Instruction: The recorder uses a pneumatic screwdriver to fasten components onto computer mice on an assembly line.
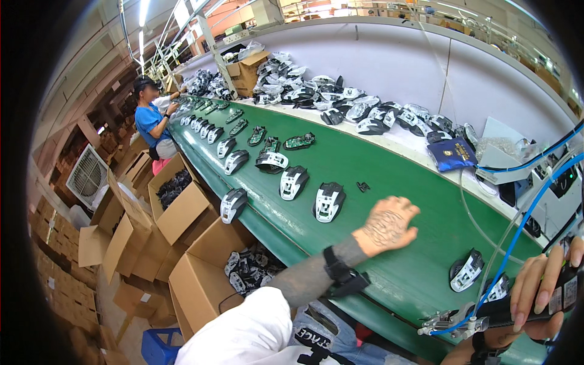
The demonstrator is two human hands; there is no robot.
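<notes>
Green conveyor belt [377, 182] under my left hand [389, 224], open flat, holding nothing, near a mouse shell [328, 201]. Right hand [541, 292] grips a black powered screwdriver [505, 311] with blue hose [523, 225].

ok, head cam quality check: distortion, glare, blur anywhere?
Head view: strong fisheye, so the green belt and the white wall behind it curve, and a black vignette rings the frame. Ceiling strip lights blow out at top left. Light is even, shadows soft. The left hand is slightly blurred; the right hand on the black tool sits at the stretched rim.
</notes>
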